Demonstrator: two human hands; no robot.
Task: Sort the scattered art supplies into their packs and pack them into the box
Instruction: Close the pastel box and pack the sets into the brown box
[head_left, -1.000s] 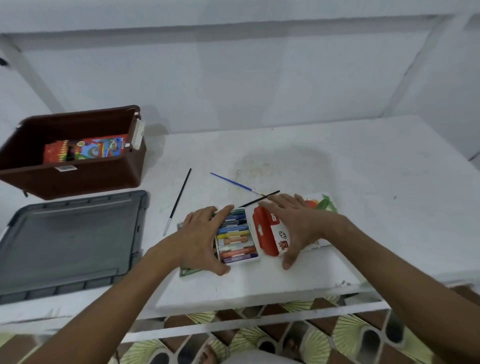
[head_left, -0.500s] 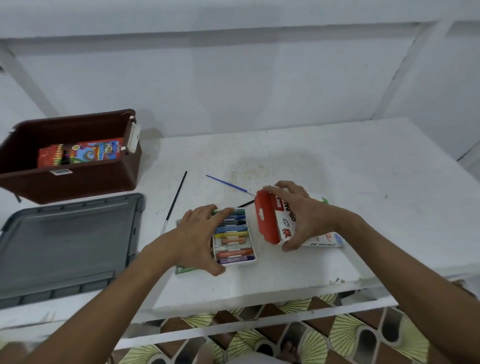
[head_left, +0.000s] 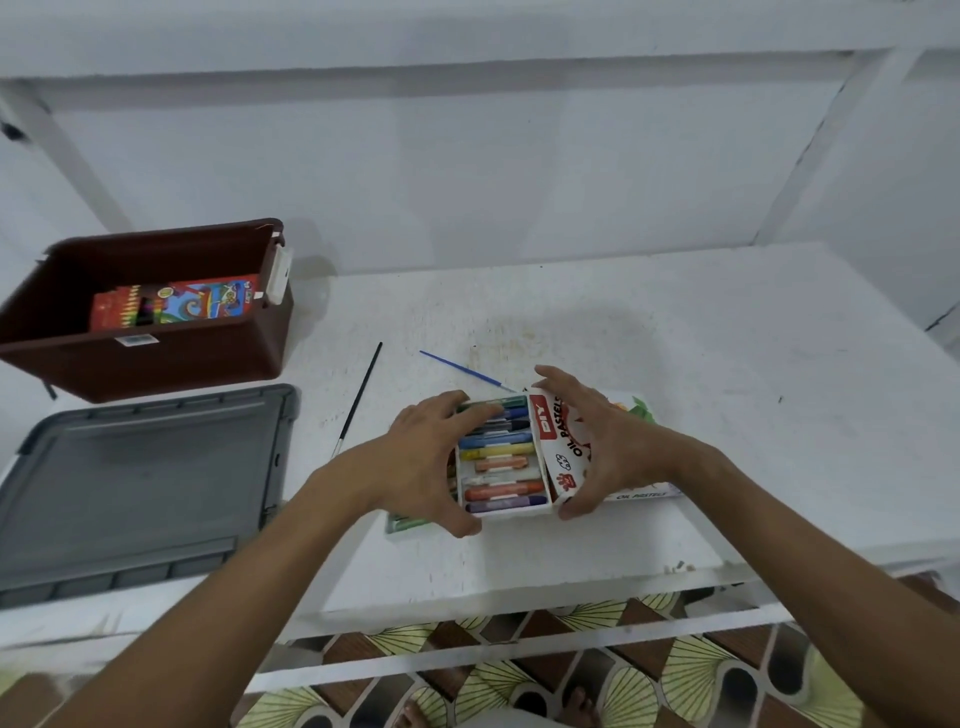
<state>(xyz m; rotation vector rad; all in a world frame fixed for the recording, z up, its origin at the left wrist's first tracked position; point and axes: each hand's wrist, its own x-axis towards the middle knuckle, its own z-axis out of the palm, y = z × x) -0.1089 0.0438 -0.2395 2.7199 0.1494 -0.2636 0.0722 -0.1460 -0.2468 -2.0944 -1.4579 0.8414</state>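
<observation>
A white tray of coloured oil pastels (head_left: 500, 457) lies at the table's front middle. My left hand (head_left: 423, 462) grips its left side, fingers over the top edge and thumb at the bottom. My right hand (head_left: 605, 447) holds the red-and-white pastel sleeve (head_left: 558, 447) tilted against the tray's right edge. A flat pastel pack (head_left: 644, 491) lies under my right hand. The brown box (head_left: 171, 358) stands at the back left with a colourful pencil pack (head_left: 176, 306) inside.
A grey lid (head_left: 135, 478) lies at the front left below the box. A black brush (head_left: 361, 395) and a blue brush (head_left: 465, 370) lie behind the tray. A green item (head_left: 408, 524) peeks from under my left hand. The table's front edge is close.
My right hand lifted the sleeve off the flat pack, stood it up and brought it left against the tray. My left hand stayed on the tray.
</observation>
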